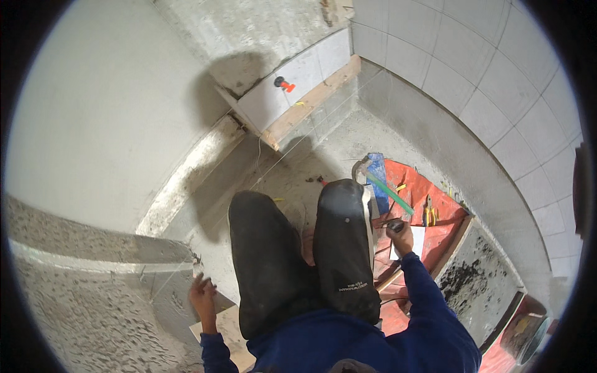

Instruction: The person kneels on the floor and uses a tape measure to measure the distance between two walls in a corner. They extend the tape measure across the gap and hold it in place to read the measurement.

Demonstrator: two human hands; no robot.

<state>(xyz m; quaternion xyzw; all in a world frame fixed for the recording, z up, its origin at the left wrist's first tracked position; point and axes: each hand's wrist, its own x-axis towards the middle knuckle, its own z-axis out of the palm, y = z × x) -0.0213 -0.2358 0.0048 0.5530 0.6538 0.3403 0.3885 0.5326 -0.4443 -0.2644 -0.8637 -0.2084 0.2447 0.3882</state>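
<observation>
While the right fingers (398,237) curl around a dark object (394,226), just over a white flat piece (420,239), the left fingers (201,288) are loosely spread, seemingly empty; far ahead of both, white tiles (334,53) stand above a wooden batten (314,101); the concrete (261,34) beyond is bare, so covering looks partly done.

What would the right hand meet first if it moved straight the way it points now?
Likely the blue object under the green handle, though the height of the right hand is unclear.
</observation>
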